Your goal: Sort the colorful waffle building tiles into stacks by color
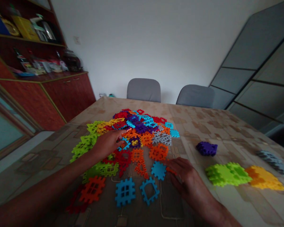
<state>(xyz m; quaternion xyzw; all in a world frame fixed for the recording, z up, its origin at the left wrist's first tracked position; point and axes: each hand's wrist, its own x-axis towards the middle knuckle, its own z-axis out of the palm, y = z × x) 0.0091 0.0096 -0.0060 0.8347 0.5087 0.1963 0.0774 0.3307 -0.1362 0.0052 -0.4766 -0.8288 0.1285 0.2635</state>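
Note:
My left hand [110,142] reaches over a heap of colourful plastic interlocking tiles in the middle of the table, thumb and fingers apart, fingertips at the orange tiles [130,134]. Between the thumb and fingers of my right hand [186,176] shows the edge of an orange tile [171,171], mostly hidden by the hand. Just left of it lies a solid blue tile [158,170]. Nearer me are a blue window tile [125,192], a blue tile with a large opening [149,190] and an orange window tile [93,189]. Green tiles [85,146] spread under my left forearm.
On the right of the patterned table [198,126] stand stacks of purple [206,148], green [227,174], yellow [265,178] and grey tiles [273,160]. Two grey chairs [144,90] are at the far edge. A red-brown cabinet [68,94] stands at left.

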